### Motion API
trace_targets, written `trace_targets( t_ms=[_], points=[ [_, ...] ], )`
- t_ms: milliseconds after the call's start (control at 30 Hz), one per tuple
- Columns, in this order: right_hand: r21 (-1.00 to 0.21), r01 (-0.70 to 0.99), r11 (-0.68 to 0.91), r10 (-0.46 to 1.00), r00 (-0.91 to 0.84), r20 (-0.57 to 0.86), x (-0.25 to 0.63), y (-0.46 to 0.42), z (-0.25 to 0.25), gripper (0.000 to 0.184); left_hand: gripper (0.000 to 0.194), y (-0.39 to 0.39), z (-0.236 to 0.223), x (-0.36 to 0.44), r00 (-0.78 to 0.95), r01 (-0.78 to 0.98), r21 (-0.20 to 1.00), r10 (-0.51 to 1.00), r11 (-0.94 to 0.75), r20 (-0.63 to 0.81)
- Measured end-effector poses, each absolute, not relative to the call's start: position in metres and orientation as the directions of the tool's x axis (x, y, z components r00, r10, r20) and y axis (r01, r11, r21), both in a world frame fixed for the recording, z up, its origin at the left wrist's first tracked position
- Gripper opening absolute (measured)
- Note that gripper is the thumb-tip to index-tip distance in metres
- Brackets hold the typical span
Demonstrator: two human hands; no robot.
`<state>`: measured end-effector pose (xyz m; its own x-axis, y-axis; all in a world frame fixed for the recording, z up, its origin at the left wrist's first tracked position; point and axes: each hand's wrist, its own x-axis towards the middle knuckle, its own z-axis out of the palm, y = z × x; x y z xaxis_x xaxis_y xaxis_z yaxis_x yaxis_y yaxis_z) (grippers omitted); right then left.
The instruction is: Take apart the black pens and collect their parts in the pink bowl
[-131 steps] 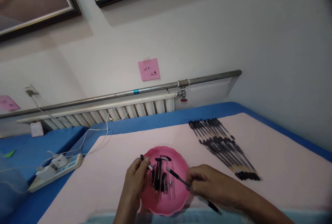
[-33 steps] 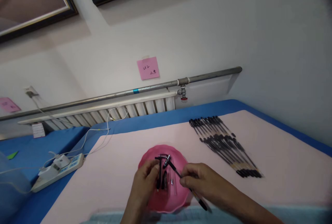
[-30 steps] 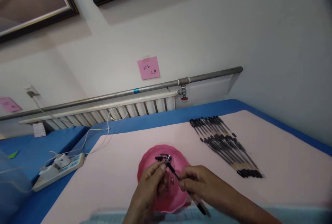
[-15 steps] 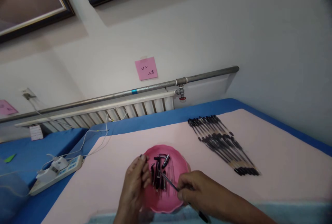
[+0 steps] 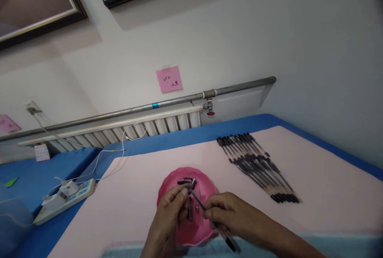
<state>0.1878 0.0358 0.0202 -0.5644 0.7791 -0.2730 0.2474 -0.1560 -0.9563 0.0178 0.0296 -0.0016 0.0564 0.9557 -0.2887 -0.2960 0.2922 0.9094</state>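
Note:
My right hand [image 5: 223, 209] is closed round the barrel of a pen [image 5: 196, 199], which slants over the plate with its black end low at the right. At the pen's upper tip, the thumb and fingers of my left hand [image 5: 172, 208] are pinched together. Whatever small part they grip there is too small to make out. Both hands are over a pink plate [image 5: 206, 184] with a scalloped rim. Black pen caps [image 5: 185, 181] and clear pen tubes lie in it, partly hidden by my left hand.
Two rows of black pens [image 5: 254, 166] lie on the pink table cover [image 5: 134, 182] at the right. A power strip [image 5: 80, 194] with plugs and white cables is on the blue surface at the left. Behind the table are a radiator [image 5: 161, 125] and a pipe [image 5: 131, 110].
My left hand has moved right and slightly up over the plate, from beside the caps to the pen's tip. The right hand keeps hold of the pen, almost in place.

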Motion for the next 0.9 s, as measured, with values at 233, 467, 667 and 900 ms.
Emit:
trace_targets(
  t_ms=[233, 467, 667, 900],
  points=[
    [-0.905, 0.421, -0.056, 0.784, -0.543, -0.302, 0.192, 0.035, 0.022, 0.009, 0.031, 0.039, 0.002, -0.005, -0.204, -0.470, 0.881, 0.964, 0.055, -0.169],
    [-0.873, 0.488, 0.015, 0.864, -0.446, -0.235, 0.204, 0.043, 0.023, 0.013, 0.028, 0.043, 0.002, -0.038, -0.550, -0.148, 0.978, 0.834, -0.144, 0.039],
    [-0.897, 0.443, 0.004, 0.887, -0.416, -0.202, 0.201, 0.045, 0.025, 0.013, 0.030, 0.039, -0.008, -0.009, -0.325, 0.373, 0.927, 0.940, 0.030, 0.100],
    [-0.945, 0.311, -0.100, 0.893, -0.392, -0.223, 0.198, 0.044, 0.022, 0.011, 0.026, 0.040, -0.012, 0.004, -0.325, 0.253, 0.967, 0.944, 0.033, 0.053]
  ],
)
